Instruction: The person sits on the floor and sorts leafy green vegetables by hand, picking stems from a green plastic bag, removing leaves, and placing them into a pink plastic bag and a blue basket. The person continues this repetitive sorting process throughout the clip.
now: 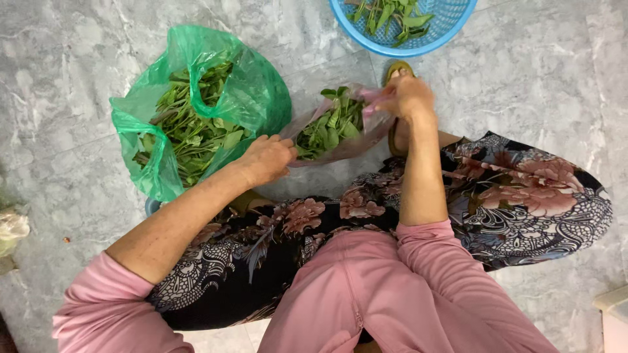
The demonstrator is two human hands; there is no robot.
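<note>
A person in soft pink sleeves and dark floral trousers squats on a polished grey marble floor [536,72]. The left hand [267,159] and right hand [407,97], fingers clenched, each pinch an edge of a thin, crinkled translucent pinkish bag [356,142] of green leaves, stretched between them. Beside it slumps a glossy green plastic bag [252,91] of leafy stems. Farthest, a round blue mesh basket [445,29] holds more greens.

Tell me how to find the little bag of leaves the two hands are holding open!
Start at the big green plastic bag of leafy stems on the grey marble floor. Just to its right, the left hand and right hand stretch open a small pinkish see-through plastic bag of green leaves. It is paler and smaller than the green bag, and unlike the blue plastic basket, it is soft.
</note>
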